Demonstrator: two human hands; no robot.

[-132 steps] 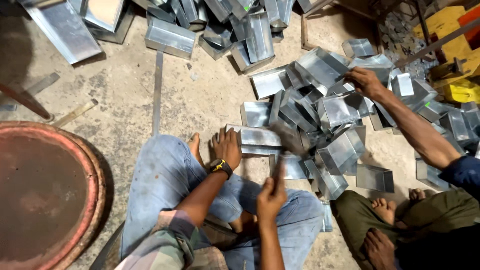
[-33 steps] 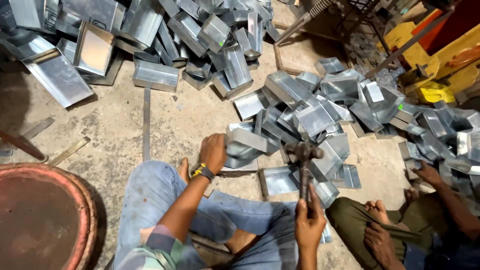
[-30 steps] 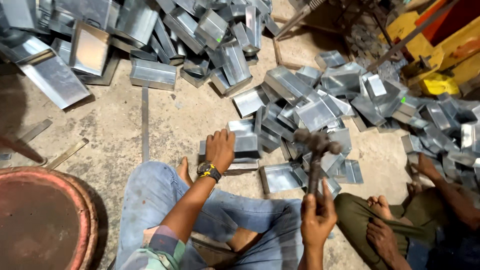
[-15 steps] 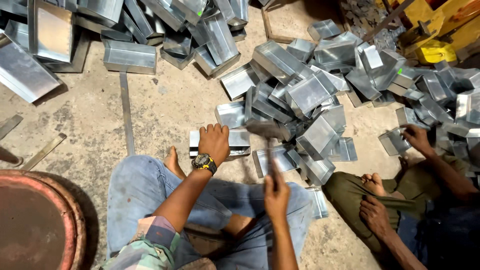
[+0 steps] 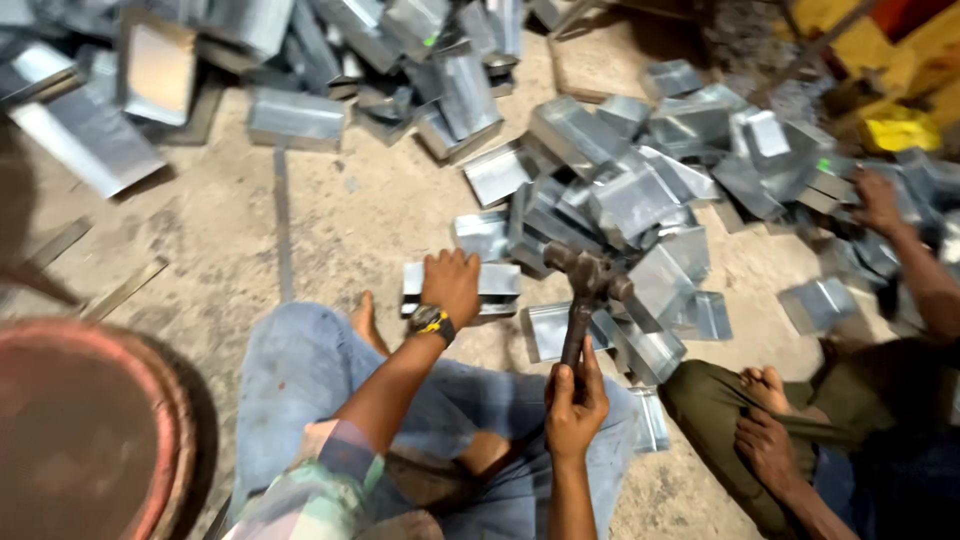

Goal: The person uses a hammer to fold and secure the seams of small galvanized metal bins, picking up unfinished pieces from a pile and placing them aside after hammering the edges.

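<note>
left hand: my left hand [image 5: 452,285] lies flat, fingers together, pressing down on a folded grey sheet-metal channel piece [image 5: 460,283] on the floor just past my knees; black wristwatch with yellow trim [image 5: 431,321] on that wrist

right hand: my right hand [image 5: 575,402] is clamped in a fist round the lower handle of a dark rusty metal hammer [image 5: 583,290]; handle near upright, head raised over the pieces just right of the channel, not touching it

work piece: long shallow trough, open side hard to tell under my palm; lies crosswise in front of me, near the edge of the pile

pile: heap of grey galvanised sheet-metal trays and boxes [image 5: 640,190] spreads ahead and to the right, pieces tilted and overlapping; a second heap of larger grey metal trays [image 5: 270,60] runs along the top left

markings: small green spots on some pieces, one at top centre [image 5: 431,41], one at the right [image 5: 823,165]; too blurred to tell more

yellow thing: crumpled yellow bag-like lump [image 5: 895,130] at upper right, beside the pile

floor: bare dusty concrete floor [image 5: 340,220]; thin metal strips [image 5: 282,225] lying on it at the left

lower left: round rust-brown metal disc [image 5: 80,430], partly out of view

other person: seated at the right, olive trousers [image 5: 730,410], bare foot tucked in; one hand [image 5: 878,200] reaches into the pile
</note>
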